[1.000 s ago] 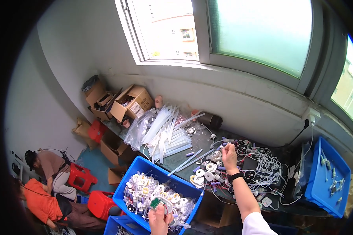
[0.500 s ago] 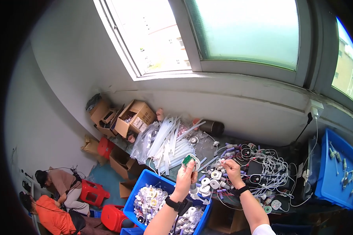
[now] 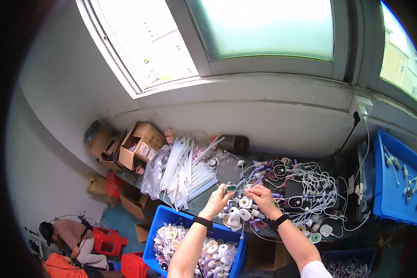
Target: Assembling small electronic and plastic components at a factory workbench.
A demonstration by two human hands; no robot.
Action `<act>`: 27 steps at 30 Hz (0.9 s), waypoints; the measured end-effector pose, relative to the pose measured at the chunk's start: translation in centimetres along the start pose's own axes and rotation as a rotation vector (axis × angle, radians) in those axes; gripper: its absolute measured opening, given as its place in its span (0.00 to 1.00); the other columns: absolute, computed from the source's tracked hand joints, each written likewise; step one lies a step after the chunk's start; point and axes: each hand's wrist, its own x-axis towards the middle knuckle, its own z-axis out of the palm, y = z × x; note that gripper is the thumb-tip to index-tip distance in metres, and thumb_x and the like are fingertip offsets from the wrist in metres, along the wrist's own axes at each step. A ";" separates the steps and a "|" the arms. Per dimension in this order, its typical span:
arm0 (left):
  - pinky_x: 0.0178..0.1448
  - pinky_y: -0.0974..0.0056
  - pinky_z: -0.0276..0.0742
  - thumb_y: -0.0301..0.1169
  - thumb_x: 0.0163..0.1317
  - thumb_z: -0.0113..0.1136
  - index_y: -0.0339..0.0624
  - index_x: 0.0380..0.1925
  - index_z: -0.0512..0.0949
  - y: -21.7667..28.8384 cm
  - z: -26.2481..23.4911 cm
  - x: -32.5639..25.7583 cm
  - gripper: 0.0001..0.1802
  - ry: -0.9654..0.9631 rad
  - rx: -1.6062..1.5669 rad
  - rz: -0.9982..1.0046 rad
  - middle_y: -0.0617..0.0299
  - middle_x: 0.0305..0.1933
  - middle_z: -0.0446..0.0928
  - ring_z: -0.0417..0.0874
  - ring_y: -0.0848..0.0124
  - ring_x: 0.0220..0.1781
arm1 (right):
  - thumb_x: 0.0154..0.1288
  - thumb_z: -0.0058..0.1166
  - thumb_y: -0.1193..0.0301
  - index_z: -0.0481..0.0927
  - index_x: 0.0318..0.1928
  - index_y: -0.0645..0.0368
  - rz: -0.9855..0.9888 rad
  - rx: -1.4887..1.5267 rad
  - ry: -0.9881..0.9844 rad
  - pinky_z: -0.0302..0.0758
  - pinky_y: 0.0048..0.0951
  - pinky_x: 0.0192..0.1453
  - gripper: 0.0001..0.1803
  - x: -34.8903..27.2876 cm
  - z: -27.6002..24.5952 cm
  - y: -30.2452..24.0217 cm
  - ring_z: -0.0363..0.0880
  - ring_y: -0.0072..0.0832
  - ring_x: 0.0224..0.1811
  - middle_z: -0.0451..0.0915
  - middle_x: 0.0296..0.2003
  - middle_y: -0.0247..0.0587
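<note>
My left hand [image 3: 217, 201] is closed around a small white part with a green circuit board [image 3: 230, 188], held above the workbench. Close to its right, my right hand [image 3: 262, 198] is closed, thumb and fingers pinched together; a small pale piece seems to show at the fingertips, too small to name. Under both hands lies a heap of round white plastic parts [image 3: 234, 217] with purple-and-white tubes. In front of me, a blue bin [image 3: 149, 250] holds many similar white parts beneath my left forearm.
White plastic strips [image 3: 190, 173] and clear bags lie left of the heap, beside open cardboard boxes [image 3: 146, 139]. Tangled white cables [image 3: 319, 194] cover the bench's right. A blue tray [image 3: 401, 204] stands far right. Two people [image 3: 72, 236] are at lower left near red stools [image 3: 109, 241].
My hands have come closer together, the left lowering the circuit-board part toward the heap and the right moving left. The whole view has shifted, with the scene sliding left.
</note>
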 end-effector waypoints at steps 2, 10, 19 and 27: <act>0.27 0.69 0.69 0.33 0.60 0.57 0.38 0.39 0.70 -1.4 0.5 0.0 0.12 -0.019 0.047 0.050 0.60 0.26 0.76 0.72 0.76 0.22 | 0.55 0.58 0.75 0.82 0.37 0.61 0.036 -0.047 -0.086 0.67 0.20 0.33 0.08 0.0 0.1 -0.1 0.71 0.20 0.30 0.74 0.27 0.33; 0.44 0.65 0.73 0.31 0.58 0.57 0.50 0.55 0.71 -2.6 1.6 -0.6 0.22 -0.014 -0.097 0.152 0.54 0.41 0.76 0.78 0.66 0.37 | 0.56 0.58 0.70 0.82 0.33 0.62 0.165 -0.031 -0.051 0.66 0.23 0.27 0.08 -0.1 1.0 0.1 0.70 0.22 0.22 0.74 0.22 0.35; 0.49 0.58 0.70 0.21 0.45 0.60 0.52 0.55 0.68 -2.1 3.2 -1.1 0.32 0.144 0.149 0.172 0.52 0.42 0.64 0.71 0.56 0.46 | 0.53 0.60 0.64 0.80 0.28 0.63 0.262 -0.185 -0.068 0.70 0.28 0.31 0.13 0.2 1.6 0.1 0.76 0.27 0.26 0.79 0.24 0.40; 0.51 0.58 0.69 0.21 0.48 0.59 0.51 0.50 0.68 -1.9 3.2 -1.2 0.26 0.161 0.127 0.194 0.53 0.44 0.64 0.69 0.55 0.48 | 0.52 0.59 0.63 0.81 0.27 0.61 0.253 -0.183 -0.135 0.71 0.30 0.33 0.13 0.4 1.6 0.6 0.77 0.30 0.28 0.80 0.24 0.41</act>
